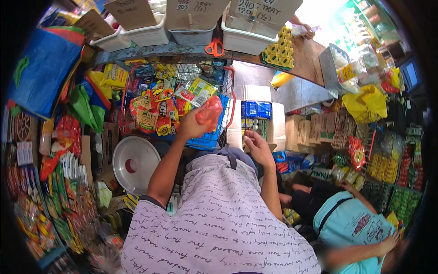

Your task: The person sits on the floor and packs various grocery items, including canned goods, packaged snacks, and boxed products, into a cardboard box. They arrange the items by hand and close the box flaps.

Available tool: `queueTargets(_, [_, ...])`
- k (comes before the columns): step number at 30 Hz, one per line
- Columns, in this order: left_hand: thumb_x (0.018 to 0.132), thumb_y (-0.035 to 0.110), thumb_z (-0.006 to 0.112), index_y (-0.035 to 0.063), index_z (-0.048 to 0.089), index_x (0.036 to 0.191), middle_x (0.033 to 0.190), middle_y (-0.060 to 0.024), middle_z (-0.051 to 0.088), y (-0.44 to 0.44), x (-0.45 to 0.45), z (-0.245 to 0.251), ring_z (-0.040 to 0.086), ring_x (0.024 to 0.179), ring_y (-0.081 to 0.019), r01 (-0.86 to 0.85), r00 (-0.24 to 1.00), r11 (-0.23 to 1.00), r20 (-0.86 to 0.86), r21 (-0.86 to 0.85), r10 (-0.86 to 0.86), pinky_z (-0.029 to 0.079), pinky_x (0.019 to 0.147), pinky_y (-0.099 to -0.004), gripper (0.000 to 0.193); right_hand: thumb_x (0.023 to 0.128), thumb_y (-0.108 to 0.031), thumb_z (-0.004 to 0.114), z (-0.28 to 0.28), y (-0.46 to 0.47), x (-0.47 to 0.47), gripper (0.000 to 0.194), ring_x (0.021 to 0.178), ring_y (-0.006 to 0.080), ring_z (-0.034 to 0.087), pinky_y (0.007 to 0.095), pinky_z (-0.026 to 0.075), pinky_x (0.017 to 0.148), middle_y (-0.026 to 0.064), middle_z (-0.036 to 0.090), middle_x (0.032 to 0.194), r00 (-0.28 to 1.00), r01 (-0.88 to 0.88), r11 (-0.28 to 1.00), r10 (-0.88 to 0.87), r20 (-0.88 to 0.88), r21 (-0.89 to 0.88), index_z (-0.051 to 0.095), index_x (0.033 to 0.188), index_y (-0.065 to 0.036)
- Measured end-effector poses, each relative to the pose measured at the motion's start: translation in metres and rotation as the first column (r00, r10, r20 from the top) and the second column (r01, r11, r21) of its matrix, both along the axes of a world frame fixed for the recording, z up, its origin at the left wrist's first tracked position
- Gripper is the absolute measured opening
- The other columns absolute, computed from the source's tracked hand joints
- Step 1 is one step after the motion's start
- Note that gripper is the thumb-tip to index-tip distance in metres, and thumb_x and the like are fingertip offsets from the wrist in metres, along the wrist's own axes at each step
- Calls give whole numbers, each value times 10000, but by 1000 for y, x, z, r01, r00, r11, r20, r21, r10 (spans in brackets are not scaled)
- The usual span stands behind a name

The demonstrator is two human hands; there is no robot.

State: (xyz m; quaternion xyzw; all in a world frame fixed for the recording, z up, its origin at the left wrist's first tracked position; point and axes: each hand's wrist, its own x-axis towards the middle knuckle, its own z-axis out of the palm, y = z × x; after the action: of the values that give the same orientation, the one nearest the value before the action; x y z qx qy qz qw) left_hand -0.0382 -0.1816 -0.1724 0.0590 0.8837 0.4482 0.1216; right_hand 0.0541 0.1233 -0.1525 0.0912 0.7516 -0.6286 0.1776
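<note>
My left hand (193, 125) is closed around a translucent red plastic bag (209, 114), bunched up, over a wire shopping basket (228, 113) with red rims. In the basket lie snack packs, among them an orange noodle-like snack pack (147, 120), and a yellow-green and white packet (197, 91) just beyond the red bag. My right hand (257, 144) is raised over an open cardboard box (279, 126), its thumb and fingertips close together; whether something small is between them cannot be told. Inside the box are a blue-wrapped pack (256, 110) and several small items.
A round metal pan (136, 164) stands left of me. Above the basket, a wooden counter carries white bins (249, 39), orange-handled scissors (214, 47) and yellow egg trays (280, 51). A person in a turquoise shirt (352, 219) is close at right; another person's hand (309, 32) is beyond the counter.
</note>
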Motion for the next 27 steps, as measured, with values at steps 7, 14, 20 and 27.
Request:
queueTargets(7, [733,-9,751,-35,584,1279,1177,-113,683,-25,-18,30,678,1051,-243,-303,925,786,364,539,107,548,928,-360,571,997,-218,653,70,-3,-17,409,1036,162,644,314,521,899,120,676,1191,989,-144,987,141,-42,-70,576,1324,14])
queueTargets(14, [763,22,742,23,351,1503,1433,-117,525,-2,17,91,541,1300,-242,-172,974,421,218,891,-63,460,1080,-386,837,920,-134,747,100,-58,-36,855,1191,180,576,374,485,1019,159,476,1454,978,-117,938,52,-203,-325,202,1575,-61])
queueTargets(20, [835,281,779,41,174,1583,1566,-126,371,83,19,111,366,1453,-276,126,984,573,-27,810,-178,338,1177,-430,992,912,-65,736,99,-12,-48,850,1270,210,557,379,467,1068,112,521,1416,967,81,645,-235,-96,-760,217,1585,-97])
queueTargets(27, [947,620,546,76,152,1607,1602,-125,306,165,7,119,356,1452,-302,-53,979,589,159,806,-130,322,1180,-433,942,844,-72,811,78,53,-30,834,1277,150,535,342,443,1083,55,535,1409,973,87,614,-222,-66,-784,334,1528,-111])
